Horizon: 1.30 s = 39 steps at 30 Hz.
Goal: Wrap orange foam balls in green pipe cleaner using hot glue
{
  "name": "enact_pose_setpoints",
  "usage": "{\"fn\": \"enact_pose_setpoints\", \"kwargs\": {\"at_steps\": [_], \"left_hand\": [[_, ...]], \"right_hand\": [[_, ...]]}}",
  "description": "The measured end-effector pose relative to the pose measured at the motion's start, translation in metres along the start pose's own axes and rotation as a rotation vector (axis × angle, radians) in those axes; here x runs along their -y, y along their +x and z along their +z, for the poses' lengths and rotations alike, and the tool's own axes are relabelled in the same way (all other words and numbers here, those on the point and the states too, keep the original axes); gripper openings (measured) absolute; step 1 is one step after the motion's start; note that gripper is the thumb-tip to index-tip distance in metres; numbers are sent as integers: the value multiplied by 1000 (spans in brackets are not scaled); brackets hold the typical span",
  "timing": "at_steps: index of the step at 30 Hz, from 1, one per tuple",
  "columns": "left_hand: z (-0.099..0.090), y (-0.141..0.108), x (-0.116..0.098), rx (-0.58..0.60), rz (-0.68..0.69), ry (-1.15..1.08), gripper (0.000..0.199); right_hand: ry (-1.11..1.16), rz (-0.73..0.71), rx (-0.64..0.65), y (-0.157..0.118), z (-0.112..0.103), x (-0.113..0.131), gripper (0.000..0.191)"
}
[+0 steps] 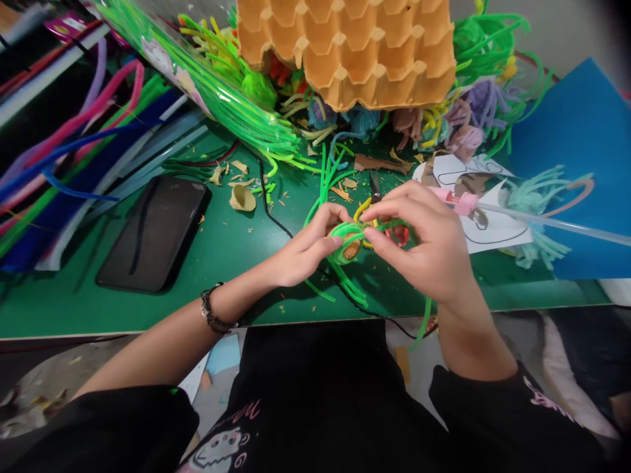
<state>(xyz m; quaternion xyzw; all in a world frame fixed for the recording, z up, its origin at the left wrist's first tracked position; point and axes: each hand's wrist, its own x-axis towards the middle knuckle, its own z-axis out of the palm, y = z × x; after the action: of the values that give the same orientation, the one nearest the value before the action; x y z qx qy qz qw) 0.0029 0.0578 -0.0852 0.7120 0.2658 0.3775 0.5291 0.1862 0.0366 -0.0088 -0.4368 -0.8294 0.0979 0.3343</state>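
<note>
One looped green pipe-cleaner bundle [345, 231] is pinched by left hand [311, 247] and right hand [424, 238]. It could be loosened by slack.

The person wears a black shirt [315, 401] with short, loose sleeves [133, 424]. Back from the left fingers [336, 213] sits a dark, knobbly bracelet [211, 310] with paler flecks. Below the fingers, the front bears pink lettering [246, 412] above a pale cartoon figure [217, 453]; the sleeve behind the right fingers [399, 205] carries a pink print [544, 398].
</note>
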Motion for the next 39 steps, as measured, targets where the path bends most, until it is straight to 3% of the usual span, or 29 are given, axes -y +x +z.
{"fn": "enact_pose_setpoints", "kwargs": {"at_steps": [8,20,26,33,39], "left_hand": [[0,0,-5,109,42,118,43],[-1,0,-3,117,28,134,41],[0,-2,-4,101,32,200,42],[3,0,2,107,169,293,43],[3,1,4,97,198,280,42]], "right_hand": [[34,26,35,1,4,-3,3],[-56,-171,105,1,4,-7,7],[-131,-159,95,0,4,0,10],[-172,-156,132,0,7,4,12],[-146,-140,123,0,10,3,11]]}}
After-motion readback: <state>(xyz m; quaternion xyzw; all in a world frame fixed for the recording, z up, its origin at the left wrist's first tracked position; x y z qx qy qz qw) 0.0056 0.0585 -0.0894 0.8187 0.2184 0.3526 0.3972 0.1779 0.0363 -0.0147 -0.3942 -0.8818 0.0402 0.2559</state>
